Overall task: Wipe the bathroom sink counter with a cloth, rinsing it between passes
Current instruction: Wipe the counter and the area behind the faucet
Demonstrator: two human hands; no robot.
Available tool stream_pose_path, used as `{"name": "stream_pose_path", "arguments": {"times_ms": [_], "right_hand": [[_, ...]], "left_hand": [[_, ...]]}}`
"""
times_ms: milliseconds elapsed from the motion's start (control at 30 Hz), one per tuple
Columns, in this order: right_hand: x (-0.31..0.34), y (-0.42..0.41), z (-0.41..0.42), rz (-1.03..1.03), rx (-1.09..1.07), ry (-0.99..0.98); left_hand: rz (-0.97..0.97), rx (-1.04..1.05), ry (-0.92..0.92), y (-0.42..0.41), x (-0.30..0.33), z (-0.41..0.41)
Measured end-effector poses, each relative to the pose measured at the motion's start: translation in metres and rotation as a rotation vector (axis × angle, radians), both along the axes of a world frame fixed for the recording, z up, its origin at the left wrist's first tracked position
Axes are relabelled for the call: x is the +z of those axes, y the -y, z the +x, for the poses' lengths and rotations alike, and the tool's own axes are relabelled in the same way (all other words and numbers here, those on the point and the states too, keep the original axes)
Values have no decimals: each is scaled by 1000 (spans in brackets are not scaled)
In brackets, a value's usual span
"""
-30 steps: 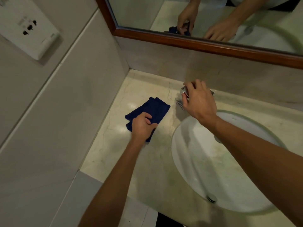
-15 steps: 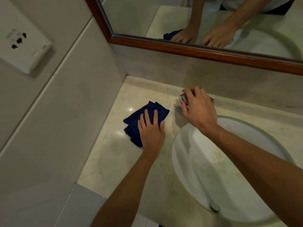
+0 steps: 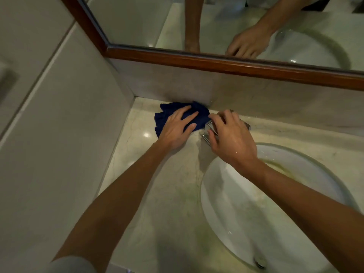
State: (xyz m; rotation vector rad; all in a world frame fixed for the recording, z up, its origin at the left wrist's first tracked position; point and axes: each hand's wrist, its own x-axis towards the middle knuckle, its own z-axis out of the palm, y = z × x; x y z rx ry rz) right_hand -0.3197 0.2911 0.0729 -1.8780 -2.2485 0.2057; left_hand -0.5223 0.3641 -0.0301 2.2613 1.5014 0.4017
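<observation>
Head view shows me mid-pass — my left hand (image 3: 177,131) lies flat, fingers straight, pressing the dark blue cloth (image 3: 178,114) onto the marble worktop (image 3: 157,184), pushed right up against the back wall in the corner. My right hand (image 3: 229,134), just beside it, curls its fingers round the chrome tap (image 3: 208,131) above the basin (image 3: 246,223). Next, I judge, comes dragging the cloth back toward me, then a rinse — no water is running that I can see.

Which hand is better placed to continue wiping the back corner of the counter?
Left. The left hand lies flat on the cloth, which touches the back wall. The right hand grips the faucet and touches no cloth.
</observation>
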Motion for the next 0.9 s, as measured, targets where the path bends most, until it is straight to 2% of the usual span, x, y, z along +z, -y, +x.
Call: {"name": "stream_pose_path", "arguments": {"times_ms": [133,267,367,500,633,733,900], "right_hand": [[-1,0,0,-10,-2,0],[-2,1,-1,1,-2,6],[-2,1,0,21,7,5],[-2,1,-1,37,0,3],[-3,3,-2,60,-9,-13],[-6,2,-2,67,-11,-11],[-4,1,-1,75,-12,-25]], "left_hand": [[32,75,144,-4,-2,6],[-46,-24,218,-19,6,29],[-42,-117,235,-32,10,35],[-74,-135,231,-34,14,25],[54,-97,190,-12,3,22],[18,-17,303,-17,2,35],[-94,-147,443,-38,14,55]]}}
